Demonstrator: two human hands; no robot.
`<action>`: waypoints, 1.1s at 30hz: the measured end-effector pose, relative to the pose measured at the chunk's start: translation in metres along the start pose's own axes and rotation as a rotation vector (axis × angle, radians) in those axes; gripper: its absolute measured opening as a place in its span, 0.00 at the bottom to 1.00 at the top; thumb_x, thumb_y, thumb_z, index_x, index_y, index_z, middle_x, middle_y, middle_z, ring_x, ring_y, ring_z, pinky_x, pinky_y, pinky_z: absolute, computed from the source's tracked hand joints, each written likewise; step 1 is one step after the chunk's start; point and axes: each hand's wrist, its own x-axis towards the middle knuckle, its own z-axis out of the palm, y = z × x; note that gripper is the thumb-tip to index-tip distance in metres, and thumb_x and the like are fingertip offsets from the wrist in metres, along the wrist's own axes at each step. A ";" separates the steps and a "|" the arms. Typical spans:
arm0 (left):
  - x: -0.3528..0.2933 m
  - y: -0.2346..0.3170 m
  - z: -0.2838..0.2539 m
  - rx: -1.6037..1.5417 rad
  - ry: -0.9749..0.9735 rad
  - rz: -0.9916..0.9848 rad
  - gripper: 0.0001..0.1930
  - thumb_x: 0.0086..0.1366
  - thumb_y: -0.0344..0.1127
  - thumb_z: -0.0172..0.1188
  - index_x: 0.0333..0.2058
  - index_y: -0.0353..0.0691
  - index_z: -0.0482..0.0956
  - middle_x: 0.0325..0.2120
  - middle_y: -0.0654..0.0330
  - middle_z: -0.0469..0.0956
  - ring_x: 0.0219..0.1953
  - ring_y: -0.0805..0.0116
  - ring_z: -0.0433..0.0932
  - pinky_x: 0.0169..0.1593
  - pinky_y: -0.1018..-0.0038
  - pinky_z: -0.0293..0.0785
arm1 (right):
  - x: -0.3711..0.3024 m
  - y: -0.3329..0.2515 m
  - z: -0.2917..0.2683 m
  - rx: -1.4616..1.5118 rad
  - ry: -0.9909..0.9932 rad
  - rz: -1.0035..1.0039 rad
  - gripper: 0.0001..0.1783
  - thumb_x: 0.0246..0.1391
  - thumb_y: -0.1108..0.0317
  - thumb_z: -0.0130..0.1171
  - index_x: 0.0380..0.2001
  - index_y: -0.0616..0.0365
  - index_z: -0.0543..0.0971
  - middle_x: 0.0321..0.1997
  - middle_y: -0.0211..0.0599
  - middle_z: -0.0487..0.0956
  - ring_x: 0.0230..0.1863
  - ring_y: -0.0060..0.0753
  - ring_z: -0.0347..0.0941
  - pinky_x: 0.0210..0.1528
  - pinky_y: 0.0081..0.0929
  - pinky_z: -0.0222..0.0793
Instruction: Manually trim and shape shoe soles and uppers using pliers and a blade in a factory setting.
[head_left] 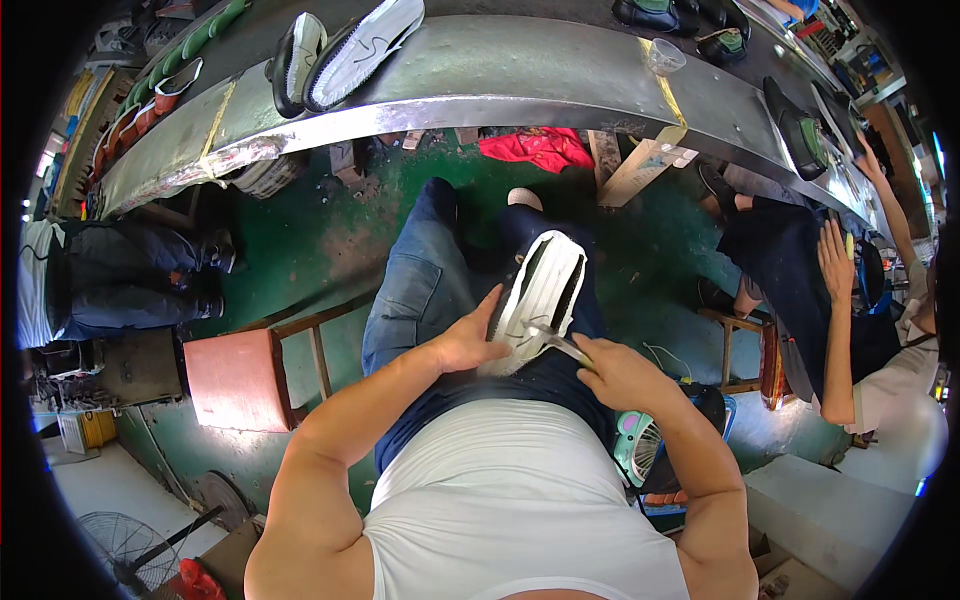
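Note:
A shoe point(543, 290) with a white underside and a dark rim lies bottom up across my lap, its toe pointing away from me. My left hand point(468, 338) grips its left side near the heel end, thumb over the white surface. In my right hand point(622, 372) is a hammer point(562, 343) with a slim metal shaft. Its head rests on or just above the white underside near the heel; which of the two I cannot tell. Part of the hammer's handle is hidden in my fist.
A metal-topped bench point(480, 70) curves across ahead, holding a pair of white-bottomed shoes point(365, 50), dark shoes point(798, 125) and a clear cup point(664, 57). A reddish stool point(238, 380) stands left, a small green fan point(637, 440) right. People sit on both sides.

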 end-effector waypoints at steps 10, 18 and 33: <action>0.025 -0.023 0.028 -0.519 0.416 -0.083 0.33 0.78 0.56 0.35 0.70 0.37 0.57 0.64 0.45 0.66 0.67 0.56 0.65 0.68 0.68 0.60 | 0.036 -0.026 0.022 -0.154 -0.039 0.030 0.10 0.58 0.67 0.58 0.39 0.62 0.73 0.39 0.56 0.80 0.42 0.58 0.78 0.45 0.46 0.74; 0.022 -0.019 0.027 0.072 0.599 0.074 0.25 0.77 0.45 0.40 0.64 0.36 0.68 0.59 0.41 0.72 0.64 0.45 0.68 0.67 0.61 0.64 | 0.042 -0.006 0.008 -0.349 0.324 -0.134 0.16 0.56 0.69 0.60 0.45 0.64 0.71 0.42 0.53 0.79 0.44 0.56 0.78 0.45 0.45 0.75; 0.026 0.019 -0.003 0.703 0.193 0.162 0.28 0.75 0.42 0.46 0.71 0.62 0.54 0.72 0.44 0.47 0.48 0.39 0.80 0.54 0.57 0.79 | 0.038 0.029 -0.040 0.104 -0.168 0.251 0.14 0.61 0.63 0.57 0.43 0.63 0.75 0.37 0.58 0.80 0.42 0.63 0.77 0.45 0.48 0.72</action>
